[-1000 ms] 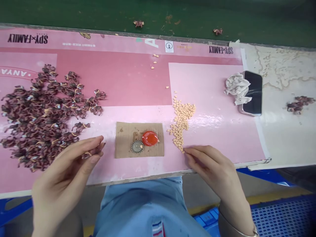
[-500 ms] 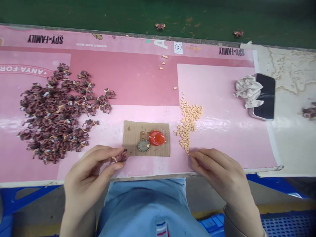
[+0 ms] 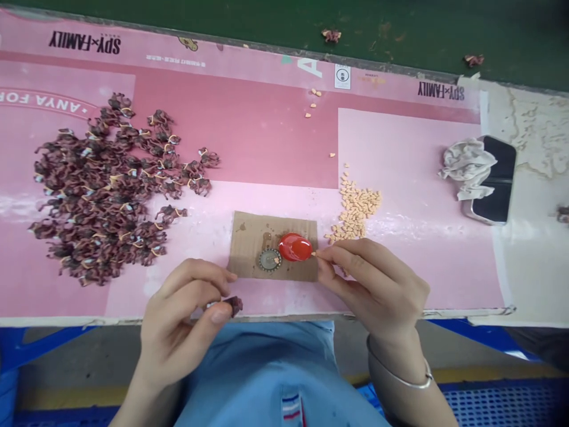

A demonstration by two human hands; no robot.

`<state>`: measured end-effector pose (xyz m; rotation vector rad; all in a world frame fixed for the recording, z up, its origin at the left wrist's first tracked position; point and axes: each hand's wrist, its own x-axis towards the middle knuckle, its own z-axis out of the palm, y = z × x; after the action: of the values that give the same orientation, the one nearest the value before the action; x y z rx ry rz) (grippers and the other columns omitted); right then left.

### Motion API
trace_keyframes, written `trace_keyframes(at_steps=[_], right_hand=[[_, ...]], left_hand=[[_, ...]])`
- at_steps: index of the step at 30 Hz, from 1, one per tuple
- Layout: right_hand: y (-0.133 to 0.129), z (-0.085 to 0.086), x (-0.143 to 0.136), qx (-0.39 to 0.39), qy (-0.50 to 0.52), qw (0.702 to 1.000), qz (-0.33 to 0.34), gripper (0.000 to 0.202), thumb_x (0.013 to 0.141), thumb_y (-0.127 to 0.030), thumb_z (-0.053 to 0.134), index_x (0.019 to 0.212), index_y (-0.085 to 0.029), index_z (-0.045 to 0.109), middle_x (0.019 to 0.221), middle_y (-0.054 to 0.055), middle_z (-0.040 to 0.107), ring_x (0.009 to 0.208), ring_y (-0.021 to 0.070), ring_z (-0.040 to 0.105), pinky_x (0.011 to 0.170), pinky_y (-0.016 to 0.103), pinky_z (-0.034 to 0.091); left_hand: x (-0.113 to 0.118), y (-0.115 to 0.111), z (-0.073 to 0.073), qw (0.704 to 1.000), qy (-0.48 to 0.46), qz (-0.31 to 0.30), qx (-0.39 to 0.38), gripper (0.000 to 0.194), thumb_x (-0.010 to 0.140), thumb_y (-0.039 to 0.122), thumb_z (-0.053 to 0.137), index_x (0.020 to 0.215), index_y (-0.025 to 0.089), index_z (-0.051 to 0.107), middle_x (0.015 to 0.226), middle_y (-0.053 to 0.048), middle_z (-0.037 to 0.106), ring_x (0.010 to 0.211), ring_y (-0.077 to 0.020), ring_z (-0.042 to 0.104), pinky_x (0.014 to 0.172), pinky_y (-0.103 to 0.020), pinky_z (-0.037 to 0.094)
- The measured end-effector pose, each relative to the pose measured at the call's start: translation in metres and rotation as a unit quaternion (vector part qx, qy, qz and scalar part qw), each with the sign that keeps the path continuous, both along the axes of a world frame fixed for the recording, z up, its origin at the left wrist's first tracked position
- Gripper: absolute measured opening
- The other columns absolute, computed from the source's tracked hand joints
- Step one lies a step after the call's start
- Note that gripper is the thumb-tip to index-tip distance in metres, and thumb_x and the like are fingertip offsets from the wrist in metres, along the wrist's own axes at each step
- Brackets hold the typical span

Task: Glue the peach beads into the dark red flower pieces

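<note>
My left hand (image 3: 184,323) is closed on a small dark brown figurine (image 3: 235,306), held low by the table's front edge and partly hidden by the fingers. Between thumb and forefinger, my right hand (image 3: 377,284) pinches a tiny beige piece (image 3: 313,254) at the right rim of a shiny red cap (image 3: 295,247). That cap and a grey crimped bottle cap (image 3: 269,261), which has a beige bit in it, sit on a cardboard piece (image 3: 242,261). Just beyond my right hand lies a heap of beige pieces (image 3: 360,204). A large pile of similar brown figurines (image 3: 106,196) spreads at left.
Crumpled tissue (image 3: 469,166) lies on a dark phone-like object (image 3: 493,204) at right. Several loose beige bits (image 3: 313,105) dot the pink printed sheet (image 3: 249,142). Past the far edge, a green surface (image 3: 222,18) carries two figurines.
My right hand has moved left from the beige heap to the red cap, carrying a beige piece. My left hand has come slightly right and nearer, still holding the figurine. The view has shifted.
</note>
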<state>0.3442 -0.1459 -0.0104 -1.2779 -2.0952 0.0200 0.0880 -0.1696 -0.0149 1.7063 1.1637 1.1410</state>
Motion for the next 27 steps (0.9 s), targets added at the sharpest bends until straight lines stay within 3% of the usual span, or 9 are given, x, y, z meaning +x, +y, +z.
trace_keyframes(at_steps=[8,14,19,22,27], right_hand=[[0.002,0.003,-0.001,0.003,-0.034,0.999,0.0,0.021,0.092,-0.003,0.069,0.095,-0.024,0.066,0.079,0.001,0.075,0.067,0.0135,0.072,0.066,0.024,0.062],[0.001,0.004,0.0,-0.001,-0.039,0.999,0.006,0.02,0.092,-0.003,0.069,0.095,-0.023,0.066,0.079,0.002,0.075,0.068,0.0141,0.072,0.066,0.025,0.062],[-0.008,0.019,-0.012,-0.028,0.04,0.999,0.007,0.023,0.088,0.0,0.069,0.089,-0.023,0.066,0.072,-0.001,0.071,0.062,0.0117,0.067,0.063,0.023,0.06],[-0.012,0.029,-0.024,-0.063,0.086,0.993,0.044,0.025,0.089,0.001,0.064,0.084,-0.023,0.063,0.068,-0.003,0.068,0.056,0.0096,0.062,0.06,0.022,0.059],[-0.014,0.028,-0.035,-0.095,0.128,0.984,0.081,0.024,0.087,0.0,0.066,0.08,-0.023,0.066,0.068,-0.003,0.07,0.058,0.0104,0.064,0.062,0.022,0.062]], left_hand=[[0.017,-0.001,0.006,0.994,-0.07,-0.034,-0.071,0.033,0.109,0.035,0.053,0.08,0.02,0.055,0.073,-0.001,0.06,0.069,-0.0143,0.059,0.067,-0.025,0.052],[0.026,-0.002,0.008,0.971,-0.162,-0.041,-0.169,0.04,0.109,0.039,0.051,0.074,0.019,0.053,0.068,-0.001,0.057,0.062,-0.0134,0.055,0.056,-0.024,0.045],[0.034,0.002,0.008,0.945,-0.216,-0.048,-0.242,0.049,0.105,0.048,0.056,0.067,0.019,0.051,0.063,-0.001,0.05,0.056,-0.0138,0.047,0.049,-0.026,0.038],[0.038,0.002,0.01,0.935,-0.231,-0.049,-0.263,0.049,0.105,0.049,0.056,0.067,0.019,0.05,0.063,-0.001,0.048,0.056,-0.0137,0.046,0.049,-0.026,0.036],[0.042,0.001,0.01,0.933,-0.228,-0.058,-0.272,0.052,0.105,0.051,0.056,0.065,0.019,0.049,0.061,-0.001,0.048,0.057,-0.015,0.047,0.051,-0.028,0.038]])
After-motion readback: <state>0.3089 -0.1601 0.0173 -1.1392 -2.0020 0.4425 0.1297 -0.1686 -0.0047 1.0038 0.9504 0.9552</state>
